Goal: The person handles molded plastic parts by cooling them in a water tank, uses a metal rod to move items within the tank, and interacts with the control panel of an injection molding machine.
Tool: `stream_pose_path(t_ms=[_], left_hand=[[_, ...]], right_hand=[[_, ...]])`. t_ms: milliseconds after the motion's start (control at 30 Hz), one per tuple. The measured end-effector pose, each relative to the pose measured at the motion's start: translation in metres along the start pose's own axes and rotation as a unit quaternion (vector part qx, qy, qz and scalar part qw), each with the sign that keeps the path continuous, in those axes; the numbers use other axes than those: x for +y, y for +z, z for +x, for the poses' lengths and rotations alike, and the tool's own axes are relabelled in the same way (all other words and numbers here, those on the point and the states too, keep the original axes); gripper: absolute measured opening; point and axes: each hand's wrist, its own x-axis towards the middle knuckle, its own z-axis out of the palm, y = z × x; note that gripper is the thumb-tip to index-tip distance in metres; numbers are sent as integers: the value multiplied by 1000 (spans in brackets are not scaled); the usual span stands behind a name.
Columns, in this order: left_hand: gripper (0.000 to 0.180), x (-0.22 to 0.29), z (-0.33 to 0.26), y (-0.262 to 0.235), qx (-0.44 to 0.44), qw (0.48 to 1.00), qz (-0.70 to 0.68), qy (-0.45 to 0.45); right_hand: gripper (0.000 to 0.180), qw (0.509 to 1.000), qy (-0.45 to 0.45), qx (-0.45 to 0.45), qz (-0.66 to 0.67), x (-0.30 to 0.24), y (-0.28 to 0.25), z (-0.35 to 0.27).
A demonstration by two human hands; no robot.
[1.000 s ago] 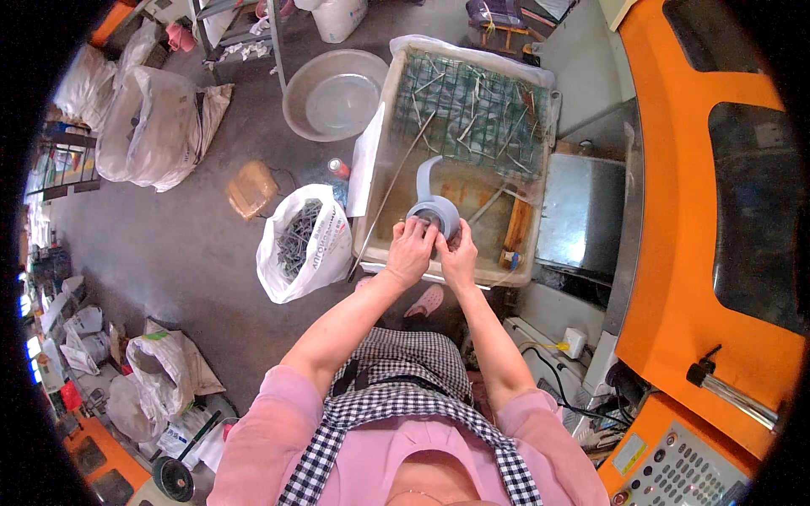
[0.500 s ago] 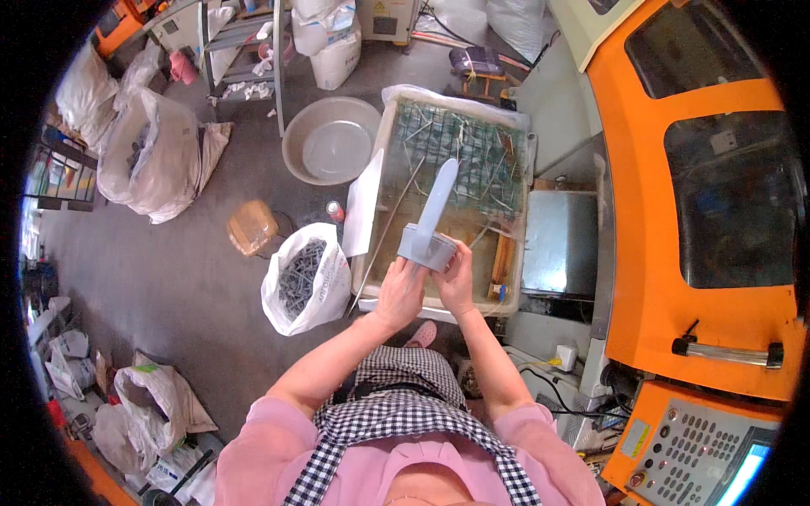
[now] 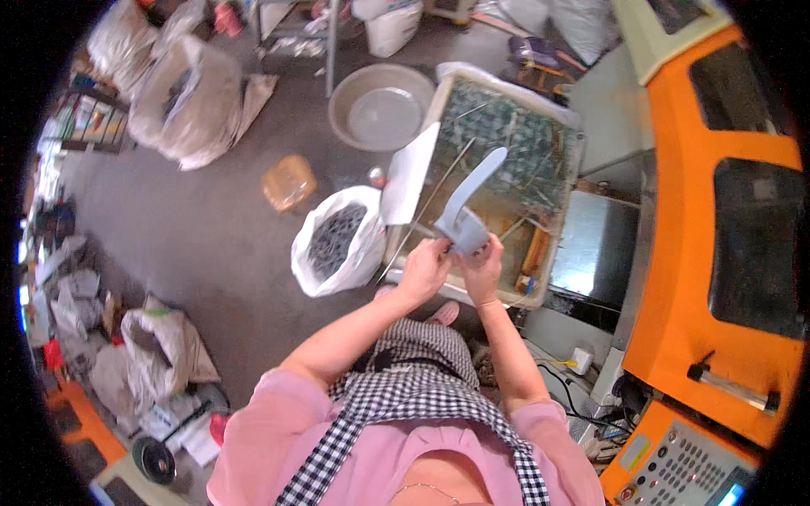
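A grey plastic moulded part, long and curved with a broader base, is held up in front of me by both hands. My left hand pinches its lower left edge and my right hand grips the base from the right. Beneath the part is a shallow work tray lined with pale plastic, holding thin metal rods and small greenish pieces. A white sheet leans at the tray's left side.
An open white bag of dark small parts stands on the floor left of the tray. A round metal basin lies beyond it. An orange machine with a control panel fills the right. Filled sacks and clutter line the left.
The grey part has been turned in my hands: a second ago it showed a round end, now its long curved arm points up and away. Both hands stayed on it.
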Motion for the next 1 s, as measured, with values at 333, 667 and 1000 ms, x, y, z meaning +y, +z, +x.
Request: stream_pose_path(t_ms=[333,667,1000], left_hand=[[36,-233,-29,-54,51,880,-270,-388],[20,-265,-62,-21,-5,969,140,-204],[27,-345,-70,132,-169,921,175,-303]], right_hand=[[55,936,336,-6,-105,146,-25,-64],[40,843,537,46,-7,261,-9,-46],[57,882,358,124,-280,442,23,33]])
